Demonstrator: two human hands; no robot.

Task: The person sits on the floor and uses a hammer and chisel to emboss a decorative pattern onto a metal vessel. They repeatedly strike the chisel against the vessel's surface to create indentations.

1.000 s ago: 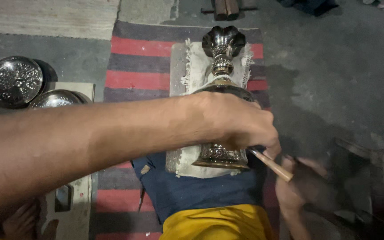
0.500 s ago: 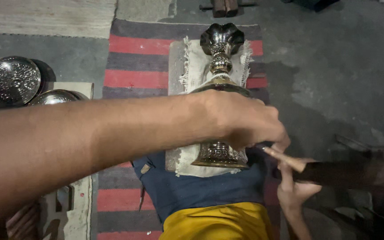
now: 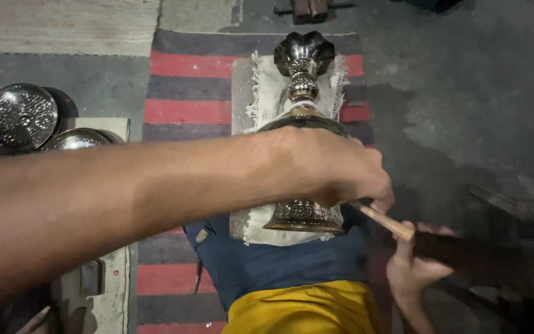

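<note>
While the left hand (image 3: 335,170) reaches across the middle of the view, its fingers are curled down over the belly of an ornate silver vessel (image 3: 304,133), clamped on it and pinching the tip of a thin wooden-handled tool (image 3: 385,221) against the metal at about four o'clock of the hand. That vessel lies on its side on a frayed white cloth (image 3: 261,93), fluted mouth pointing to twelve o'clock, embossed foot toward six. Down at five o'clock the right hand (image 3: 412,269) is wrapped around a dark, blurred handle (image 3: 477,260) that runs off to three o'clock; the fingers look closed on it, though the blur hides the far end. Under the cloth sits a striped red and grey rug (image 3: 186,86). Navy fabric (image 3: 279,266) and yellow fabric (image 3: 304,309) lie at six o'clock, just below the foot. Over at nine o'clock, well apart, two embossed silver bowls (image 3: 16,117) rest beside each other on the floor.
</note>
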